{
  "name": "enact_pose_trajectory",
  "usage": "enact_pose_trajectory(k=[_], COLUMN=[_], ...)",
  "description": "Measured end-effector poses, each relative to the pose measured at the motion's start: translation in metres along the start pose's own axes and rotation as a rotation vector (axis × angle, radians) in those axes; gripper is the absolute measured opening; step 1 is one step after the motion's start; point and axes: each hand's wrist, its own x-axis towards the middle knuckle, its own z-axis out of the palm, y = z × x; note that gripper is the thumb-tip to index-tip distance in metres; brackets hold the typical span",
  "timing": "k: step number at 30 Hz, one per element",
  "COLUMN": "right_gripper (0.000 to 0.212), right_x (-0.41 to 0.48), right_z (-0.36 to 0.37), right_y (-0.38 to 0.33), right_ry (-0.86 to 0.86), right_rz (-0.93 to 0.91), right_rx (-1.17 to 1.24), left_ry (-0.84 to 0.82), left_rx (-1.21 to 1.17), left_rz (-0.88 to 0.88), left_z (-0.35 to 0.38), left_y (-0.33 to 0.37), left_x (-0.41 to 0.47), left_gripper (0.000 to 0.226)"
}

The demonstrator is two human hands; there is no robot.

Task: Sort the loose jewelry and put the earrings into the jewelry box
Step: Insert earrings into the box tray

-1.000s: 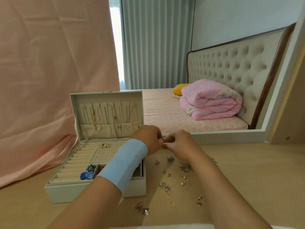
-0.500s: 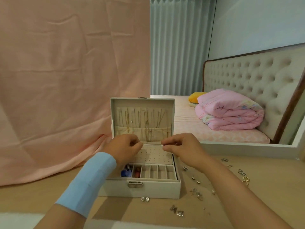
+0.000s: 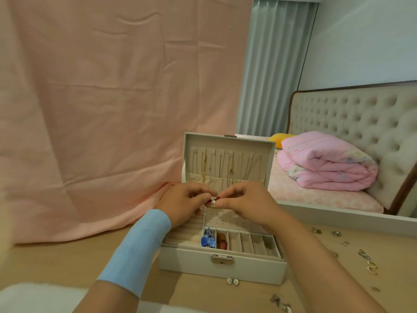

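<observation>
Both hands meet over the open jewelry box [image 3: 222, 265], above its perforated earring panel [image 3: 222, 219]. Left hand [image 3: 184, 203] is curled, fingertips pinched on a small earring [image 3: 213, 202], gold-ish with a pale bit, too small to tell more. Right hand [image 3: 244, 203] is also curled, thumb and forefinger pinched on the same earring from the 3 o'clock side, so both grip it, fingertips nearly touching. A light blue band [image 3: 137, 249] wraps the left forearm. The box sits on the wooden surface [image 3: 56, 265], lid [image 3: 228, 160] standing upright, thin gold chains [image 3: 228, 168] hanging inside the lid. The front row of slots holds a blue item [image 3: 207, 240] in the leftmost slot and a red-brown item [image 3: 222, 240] in the next one; the other slots look mostly bare, one may hold something dark, unclear. Ring rolls [image 3: 185, 231] sit at 9 o'clock of the panel, partly under the left hand. A metal clasp [image 3: 221, 259] is on the front wall. Loose jewelry is scattered on the surface: a small pair of studs [image 3: 232, 281] just in front of the box at 6 o'clock, gold hoops [image 3: 371, 267] at 3 o'clock well apart from the box, and more small pieces [image 3: 281, 303] at 5 o'clock. Pink cloth [image 3: 112, 109] hangs behind at 10 o'clock; a folded pink quilt [image 3: 327, 163] lies on the bed at 2 o'clock.
</observation>
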Motion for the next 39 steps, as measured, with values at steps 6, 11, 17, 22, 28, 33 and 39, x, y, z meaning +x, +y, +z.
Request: enact_pose_trajectory(k=[6, 11, 17, 22, 28, 33, 39], right_gripper=[0.017, 0.014, 0.026, 0.017, 0.007, 0.01, 0.016], right_x=[0.011, 0.012, 0.011, 0.016, 0.014, 0.012, 0.012], right_z=[0.014, 0.021, 0.027, 0.025, 0.029, 0.036, 0.041], right_y=[0.0, 0.003, 0.0, 0.008, 0.015, 0.012, 0.01], right_ry=[0.019, 0.114, 0.19, 0.226, 0.234, 0.22, 0.209], right_rz=[-0.028, -0.071, -0.172, -0.164, -0.128, -0.29, -0.27], right_rx=[0.129, 0.161, 0.01, -0.089, -0.669, -0.861, -0.976], left_ry=[0.039, 0.068, 0.085, 0.113, 0.189, 0.198, 0.192], left_rx=[-0.162, -0.209, -0.241, -0.231, -0.287, -0.302, -0.256], left_rz=[-0.028, -0.052, -0.088, -0.104, -0.143, -0.14, -0.147], left_z=[-0.007, -0.005, -0.002, -0.004, -0.013, -0.011, -0.009], left_y=[-0.008, -0.007, -0.003, -0.005, -0.011, -0.013, -0.011], left_x=[-0.002, 0.001, 0.003, 0.003, 0.003, 0.004, 0.006], left_gripper=[0.011, 0.014, 0.019, 0.01, 0.011, 0.01, 0.012])
